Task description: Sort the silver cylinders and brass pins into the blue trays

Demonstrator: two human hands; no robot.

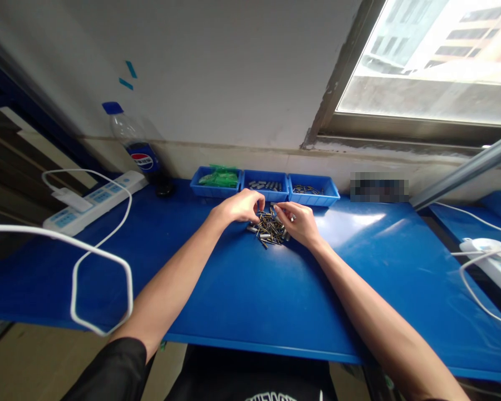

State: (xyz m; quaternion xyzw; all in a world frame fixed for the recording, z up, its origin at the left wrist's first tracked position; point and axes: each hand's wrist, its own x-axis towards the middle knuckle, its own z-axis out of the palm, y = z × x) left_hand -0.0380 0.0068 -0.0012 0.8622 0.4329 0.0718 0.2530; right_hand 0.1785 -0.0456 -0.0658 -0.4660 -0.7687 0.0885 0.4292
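A heap of thin dark and brass-coloured pins [270,228] lies on the blue table, with a few short silver-grey cylinders [265,236] mixed in. My left hand [242,206] is over the heap's left edge, fingers curled down and closed towards the thumb; whatever is between them is too small to make out. At the heap's right side, my right hand [299,221] has thumb and fingertips pinched together, and what they hold is hidden. Behind both hands stand three blue bins: the left bin [212,192] holds green plastic packets, the middle bin [271,196] grey cylinders, the right bin [315,199] thin pins.
A cola bottle [144,156] and a white power strip [96,203] stand at the back left. White cable [129,278] loops over the table's left side. A blurred dark object [379,187] sits by the wall, near a slanted metal bar [463,170].
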